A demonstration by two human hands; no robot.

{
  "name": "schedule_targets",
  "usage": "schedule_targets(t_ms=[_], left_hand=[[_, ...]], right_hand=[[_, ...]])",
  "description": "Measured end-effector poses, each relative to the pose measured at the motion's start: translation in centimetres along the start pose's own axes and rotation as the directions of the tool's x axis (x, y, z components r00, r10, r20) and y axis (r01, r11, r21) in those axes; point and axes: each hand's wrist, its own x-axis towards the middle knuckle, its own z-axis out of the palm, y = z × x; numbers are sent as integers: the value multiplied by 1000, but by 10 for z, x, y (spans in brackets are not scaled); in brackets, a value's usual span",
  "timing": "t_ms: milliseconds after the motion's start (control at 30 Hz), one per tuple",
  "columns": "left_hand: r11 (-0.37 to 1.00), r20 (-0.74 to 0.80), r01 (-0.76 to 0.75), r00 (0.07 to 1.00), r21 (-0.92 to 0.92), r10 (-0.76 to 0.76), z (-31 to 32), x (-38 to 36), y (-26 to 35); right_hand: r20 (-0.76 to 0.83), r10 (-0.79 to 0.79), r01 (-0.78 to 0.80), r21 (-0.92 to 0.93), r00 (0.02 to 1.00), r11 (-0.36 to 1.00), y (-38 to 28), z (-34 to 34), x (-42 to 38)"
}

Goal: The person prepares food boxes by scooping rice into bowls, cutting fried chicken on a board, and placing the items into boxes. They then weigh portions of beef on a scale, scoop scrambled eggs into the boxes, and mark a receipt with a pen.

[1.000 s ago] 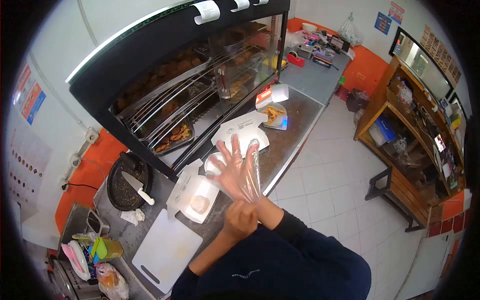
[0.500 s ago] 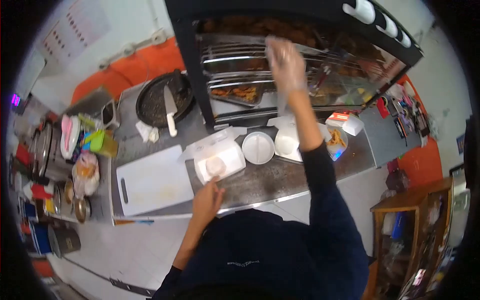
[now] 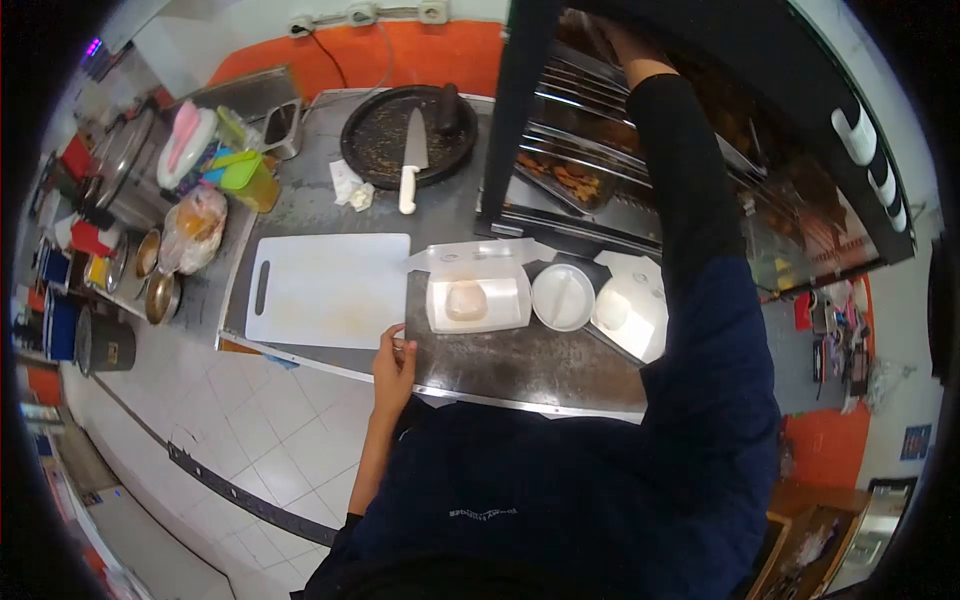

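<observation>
My right hand (image 3: 622,46) reaches deep into the upper part of the food display cabinet (image 3: 492,185); its fingers are hidden there. My left hand (image 3: 394,368) is at the counter's front, by the lower right corner of a white cutting board (image 3: 330,290). Its fingers are loosely bent and hold nothing visible. To the right of the board stands an open white takeaway box (image 3: 505,303) with a pale rounded portion (image 3: 466,300) inside. Beside it are a round white container (image 3: 563,297) and a second white box (image 3: 632,318), partly covered by my right arm.
A knife (image 3: 415,145) lies across a dark round tray (image 3: 365,165) behind the board. Crumpled tissue (image 3: 352,188) is near it. At left are a green container (image 3: 250,180), a bagged item (image 3: 195,230) and metal bowls (image 3: 163,298). A tray of fried food (image 3: 570,185) sits low in the cabinet.
My right hand, in a clear plastic glove earlier, has gone further into the cabinet. My left hand has moved from the takeaway box's front edge to the cutting board's corner. The view has shifted left.
</observation>
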Motion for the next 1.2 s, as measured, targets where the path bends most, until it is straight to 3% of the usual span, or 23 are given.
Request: schedule_targets(t_ms=[167,300,400,467,600,700,900,967,1067,1167,1200], left_hand=[[996,-45,70,996,-63,-73,-5,0,-31],[974,-90,108,988,-200,-128,-17,4,-45],[933,-163,172,959,-316,-232,-23,11,-59],[915,-152,181,957,-360,-249,-29,15,-69],[891,-172,212,938,-401,-300,-35,20,-74],[880,-192,226,925,-419,-329,-37,25,-80],[854,-199,256,905,-452,-377,-40,37,-88],[860,-199,252,908,-445,-369,-45,41,-92],[888,-203,247,917,-389,-343,-59,51,-94],[886,-264,248,892,-393,-367,-81,66,-96],[890,-289,239,885,-389,-365,-90,73,-97]], right_hand=[[-54,42,-33,169,998,985,-2,6,16],[-132,88,-10,506,987,862,8,1,20],[-115,137,15,816,984,577,19,-10,15],[-65,143,18,950,988,312,24,-15,8],[29,99,-16,992,995,-122,36,-29,-14],[68,57,-48,950,996,-307,44,-37,-44],[84,49,-55,901,995,-430,44,-52,-150],[-9,50,19,980,999,-196,47,-52,-187],[-46,16,48,958,999,-284,32,-46,-248],[189,-152,-235,891,970,-389,-4,-27,-292],[321,-74,-326,879,944,-347,-33,-20,-309]])
